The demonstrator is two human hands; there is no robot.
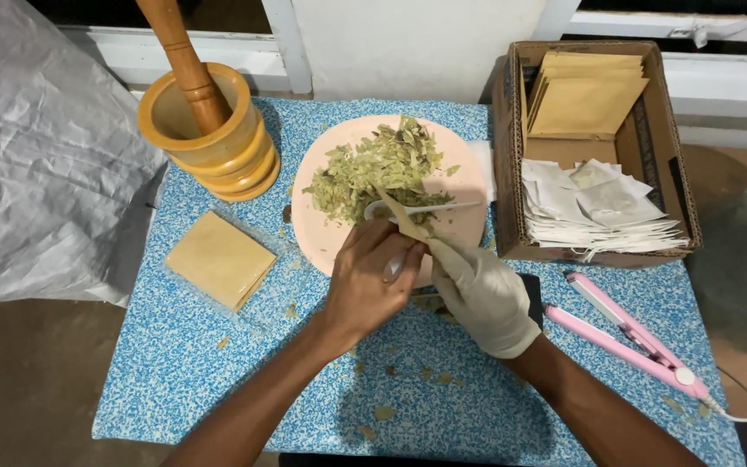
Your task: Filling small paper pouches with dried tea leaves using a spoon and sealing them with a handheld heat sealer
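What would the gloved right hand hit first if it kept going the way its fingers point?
The right hand points up-left toward the pink plate. It would probably meet the white spoon first, then the dried leaves behind it, though depth is hard to judge.

Pestle point(185, 62) top cut off by frame edge; spoon point(417, 208) handle end hidden behind fingers point(395, 251).
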